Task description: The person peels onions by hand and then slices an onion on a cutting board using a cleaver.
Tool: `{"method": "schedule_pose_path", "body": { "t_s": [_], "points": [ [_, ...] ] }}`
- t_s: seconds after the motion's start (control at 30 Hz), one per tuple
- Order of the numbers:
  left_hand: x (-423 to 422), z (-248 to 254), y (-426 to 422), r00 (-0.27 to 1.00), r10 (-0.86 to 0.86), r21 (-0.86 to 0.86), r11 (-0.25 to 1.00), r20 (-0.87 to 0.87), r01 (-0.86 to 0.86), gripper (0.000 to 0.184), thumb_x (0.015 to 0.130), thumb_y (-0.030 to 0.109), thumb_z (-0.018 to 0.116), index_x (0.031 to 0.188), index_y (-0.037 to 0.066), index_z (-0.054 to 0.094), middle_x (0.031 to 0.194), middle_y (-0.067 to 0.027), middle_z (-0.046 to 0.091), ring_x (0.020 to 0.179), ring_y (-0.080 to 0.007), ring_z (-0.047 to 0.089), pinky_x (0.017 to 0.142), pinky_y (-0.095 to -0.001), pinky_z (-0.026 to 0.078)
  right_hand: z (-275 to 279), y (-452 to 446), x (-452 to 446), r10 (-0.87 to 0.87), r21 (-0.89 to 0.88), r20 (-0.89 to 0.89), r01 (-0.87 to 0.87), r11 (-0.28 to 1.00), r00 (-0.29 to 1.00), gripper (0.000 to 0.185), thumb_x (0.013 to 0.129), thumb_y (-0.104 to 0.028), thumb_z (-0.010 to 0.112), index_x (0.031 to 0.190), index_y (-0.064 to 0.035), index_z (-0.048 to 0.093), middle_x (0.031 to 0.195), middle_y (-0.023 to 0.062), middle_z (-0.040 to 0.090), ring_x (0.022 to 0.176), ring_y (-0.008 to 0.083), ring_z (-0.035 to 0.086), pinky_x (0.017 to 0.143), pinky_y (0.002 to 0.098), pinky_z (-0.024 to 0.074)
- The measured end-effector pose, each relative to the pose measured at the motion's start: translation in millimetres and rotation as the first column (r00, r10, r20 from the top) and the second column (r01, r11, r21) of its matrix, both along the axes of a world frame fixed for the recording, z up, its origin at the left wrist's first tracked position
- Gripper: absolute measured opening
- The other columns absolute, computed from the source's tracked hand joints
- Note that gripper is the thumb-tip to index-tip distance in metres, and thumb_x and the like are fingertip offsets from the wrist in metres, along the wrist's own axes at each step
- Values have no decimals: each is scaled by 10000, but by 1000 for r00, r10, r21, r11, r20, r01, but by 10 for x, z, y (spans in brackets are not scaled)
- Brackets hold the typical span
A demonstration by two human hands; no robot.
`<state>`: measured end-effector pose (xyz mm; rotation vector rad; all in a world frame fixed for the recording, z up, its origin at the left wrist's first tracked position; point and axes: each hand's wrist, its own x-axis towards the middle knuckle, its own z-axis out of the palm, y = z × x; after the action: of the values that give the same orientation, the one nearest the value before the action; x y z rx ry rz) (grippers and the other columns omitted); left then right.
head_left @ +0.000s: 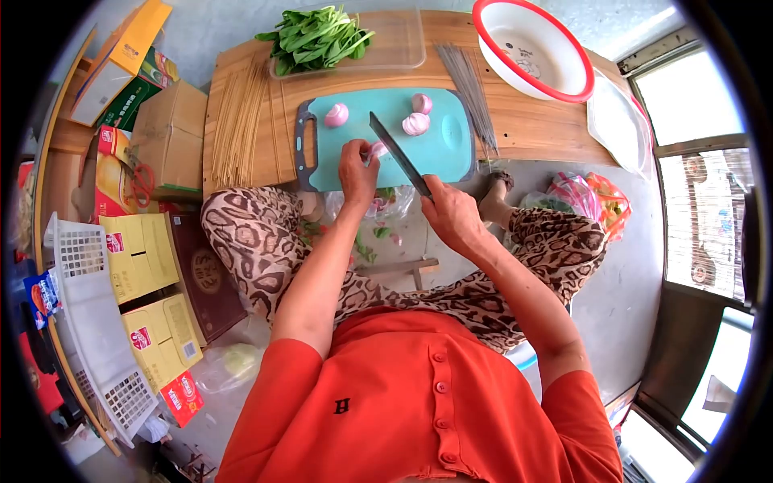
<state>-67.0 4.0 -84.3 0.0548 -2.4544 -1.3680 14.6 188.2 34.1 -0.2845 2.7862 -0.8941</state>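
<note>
My right hand (452, 211) grips the handle of a kitchen knife (398, 151), its dark blade slanting up and left over a teal cutting board (443, 157). At the board's front edge, my left hand (359, 173) has its fingers closed on a pinkish-purple onion (377, 150), which is partly hidden by the fingers and lies close beside the blade. Three more pieces of the same kind rest on the board: one onion (336, 115) at the left, another onion (422, 103) at the upper right and a third onion (415, 124) just below it.
Bamboo skewers (241, 121) lie left of the board, metal skewers (469, 88) to its right. Behind stand a clear tray (398, 40) with leafy greens (322, 39) and a red-rimmed basin (555, 48). Plastic bags (592, 197) and cardboard boxes (169, 129) flank the wooden table (539, 133).
</note>
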Motion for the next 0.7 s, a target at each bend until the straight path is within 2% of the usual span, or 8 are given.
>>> {"method": "schedule_pose_path", "body": {
  "t_s": [0.17,0.23,0.27,0.33,0.67,0.7],
  "points": [
    [-5,-27,4,999,10,11,1000,-41,-10,260,735,-47,708,962,11,595,888,-108,618,756,-242,624,693,-359,504,6,-60,-4,35,25,8,-35,999,999,244,924,-160,527,1121,-39,451,903,236,629,802,445,606,694,530,469],
    [-5,-23,10,999,10,13,1000,-45,-9,255,730,-48,711,951,13,597,880,-108,618,747,-243,622,683,-359,503,17,-78,-4,32,25,16,-32,999,999,196,908,-153,537,1023,-21,449,897,237,633,795,452,615,709,543,469],
    [-2,-21,12,999,0,38,999,-35,1,247,732,-51,696,941,18,585,880,-115,596,761,-265,604,692,-373,488,-2,-74,-5,32,25,17,-33,999,999,196,908,-153,537,1023,-21,449,897,237,633,795,452,615,709,543,469],
    [1,-10,14,1000,-10,63,998,-25,12,239,734,-54,682,932,23,574,880,-122,574,775,-286,585,700,-387,473,-50,-62,-9,55,49,0,-55,997,998,247,923,-155,528,1122,-34,445,896,236,630,787,444,608,681,530,470],
    [3,-15,10,998,7,-3,1000,-61,-7,213,748,-30,710,910,22,582,863,-115,595,735,-272,604,676,-377,491,3,-125,6,45,103,-3,-44,994,999,274,925,-163,530,1145,-23,445,900,234,636,773,439,621,676,528,487],
    [4,-8,9,998,7,-1,1000,-58,-7,205,754,-27,706,908,22,582,863,-117,595,736,-275,604,676,-379,490,33,-141,14,32,99,-4,-32,995,999,228,909,-143,525,1092,-22,462,904,234,640,776,441,626,690,535,488]
  ]
}}
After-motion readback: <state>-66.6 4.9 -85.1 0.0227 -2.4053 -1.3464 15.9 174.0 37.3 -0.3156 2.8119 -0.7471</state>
